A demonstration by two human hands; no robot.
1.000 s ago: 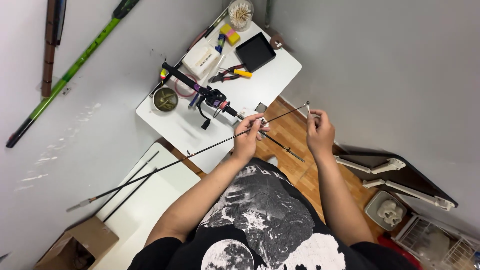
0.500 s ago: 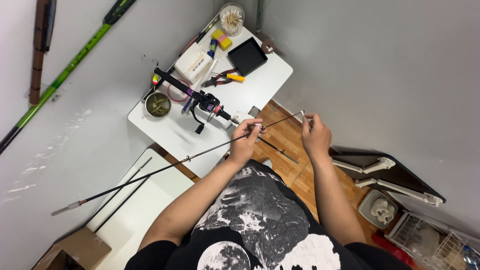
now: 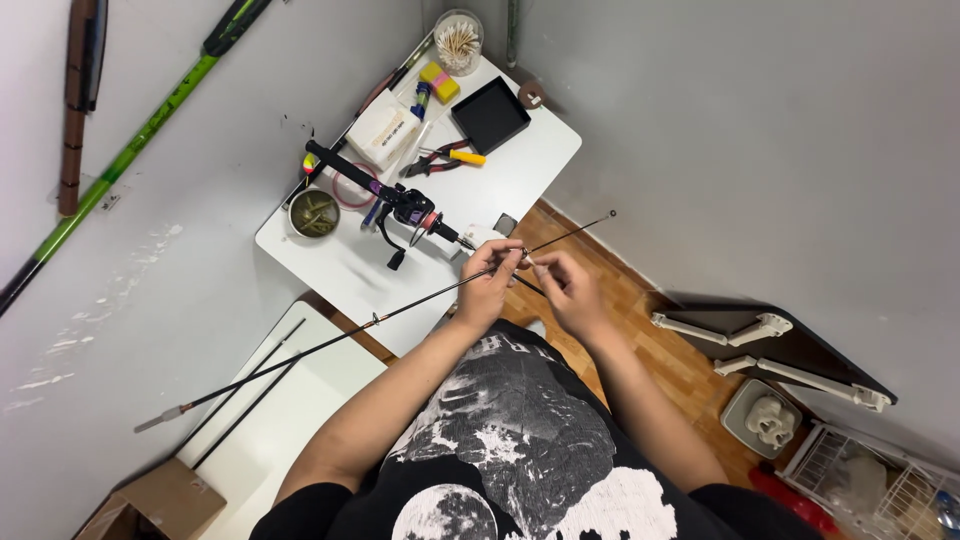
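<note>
Head camera view, looking straight down at a person working over a small white tabletop. Both hands meet in the middle of the picture. The left hand pinches a thin dark fishing rod blank between thumb and fingers. The right hand is closed narrowly, its fingertips meeting the left hand's at a small guide ring on the rod; whether it grips the ring or a fine line cannot be told.

The rod runs diagonally, from a pale butt end low at the left, up through the hands, to a tiny tip ring above the wooden floor. It hangs in the air and touches nothing else.

On the tabletop, near the edge closest to the hands, lies a rod handle with reel. Behind it sit a round dish, a white box, pliers with yellow grips and a black square tray. A clear jar of sticks stands at the far corner. A green pole leans on the left wall.

A likely risk: the slender tip section could flex or snap if the pinch bears sideways, and the long free butt end could swing into the lower white surface beside the person.
</note>
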